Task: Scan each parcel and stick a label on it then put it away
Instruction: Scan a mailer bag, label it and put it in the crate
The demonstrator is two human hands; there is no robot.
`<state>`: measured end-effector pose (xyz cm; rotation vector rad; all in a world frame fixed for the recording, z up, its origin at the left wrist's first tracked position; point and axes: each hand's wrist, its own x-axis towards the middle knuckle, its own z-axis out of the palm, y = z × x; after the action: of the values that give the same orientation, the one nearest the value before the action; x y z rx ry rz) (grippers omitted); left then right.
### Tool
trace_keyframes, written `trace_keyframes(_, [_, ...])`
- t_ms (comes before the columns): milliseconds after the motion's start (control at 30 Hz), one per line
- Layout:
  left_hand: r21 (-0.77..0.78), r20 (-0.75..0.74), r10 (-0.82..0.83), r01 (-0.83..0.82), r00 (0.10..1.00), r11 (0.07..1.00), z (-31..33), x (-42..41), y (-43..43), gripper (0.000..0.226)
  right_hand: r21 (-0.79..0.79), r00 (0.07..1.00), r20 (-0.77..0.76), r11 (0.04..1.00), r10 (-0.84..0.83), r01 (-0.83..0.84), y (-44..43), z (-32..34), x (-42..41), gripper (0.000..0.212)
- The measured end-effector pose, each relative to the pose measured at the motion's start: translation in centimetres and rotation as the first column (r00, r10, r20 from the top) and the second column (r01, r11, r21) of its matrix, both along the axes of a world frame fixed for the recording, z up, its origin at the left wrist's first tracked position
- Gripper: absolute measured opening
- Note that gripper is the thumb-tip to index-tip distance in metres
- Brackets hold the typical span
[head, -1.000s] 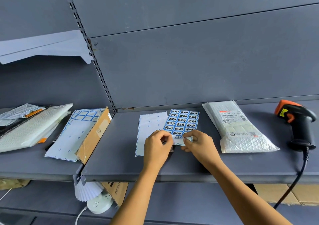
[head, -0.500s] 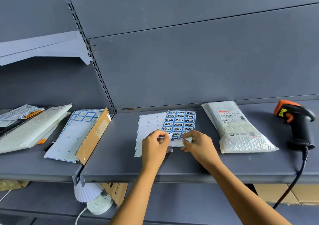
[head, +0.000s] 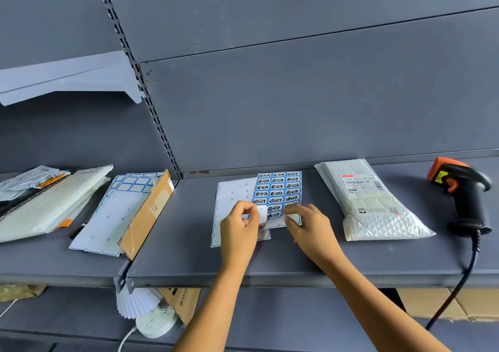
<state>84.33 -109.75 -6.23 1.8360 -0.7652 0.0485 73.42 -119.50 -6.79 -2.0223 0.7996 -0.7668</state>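
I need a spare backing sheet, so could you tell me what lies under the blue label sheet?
A white sheet sticks out left of and below the label sheet; whatever else lies underneath is covered.

White bubble parcel [head: 372, 206] flat, blue label sheet [head: 279, 189] beside, one label [head: 262, 212] lifted

The light is soft and even, not very bright. Shadows are faint. The right hand [head: 310, 227] looks a bit blurry. The long lines of the shelf [head: 270, 273] bend near the edges.
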Motion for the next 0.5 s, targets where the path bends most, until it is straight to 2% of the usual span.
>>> trace_keyframes(133, [-0.029, 0.008, -0.006, 0.007, 1.000, 1.000, -0.2, 0.2, 0.0, 0.013, -0.291, 0.992, 0.077, 0.949, -0.102, 0.120, 0.7, -0.9, -0.1, 0.023])
trace_keyframes(200, [-0.025, 0.026, 0.006, -0.005, 1.000, 1.000, -0.4, 0.2, 0.0, 0.013, -0.337, 0.989, 0.092, 0.932, -0.112, 0.137, 0.8, -1.0, -0.2, 0.019])
trace_keyframes(267, [-0.011, 0.112, 0.007, -0.006, 0.994, 1.000, -0.5, 0.1, 0.1, 0.013, -0.233, 0.994, 0.078, 0.968, -0.073, 0.090, 0.7, -0.5, -0.6, 0.011])
trace_keyframes(333, [0.006, 0.314, -0.013, 0.012, 0.949, 1.000, -0.4, -0.3, 0.1, 0.016, -0.011, 0.998, 0.066, 1.000, -0.015, 0.016, 0.4, 0.0, -0.9, 0.026])
trace_keyframes(433, [0.059, 0.665, -0.050, 0.014, 0.745, 0.998, -0.6, -0.7, 0.0, 0.020, 0.209, 0.992, 0.123, 0.978, -0.007, -0.019, 0.2, 0.4, -1.3, 0.042])
trace_keyframes(500, [0.074, 0.778, -0.057, -0.001, 0.626, 0.997, -1.0, -0.7, -0.2, 0.019, 0.257, 0.989, 0.147, 0.966, -0.025, -0.014, 0.2, 0.5, -1.3, 0.046])
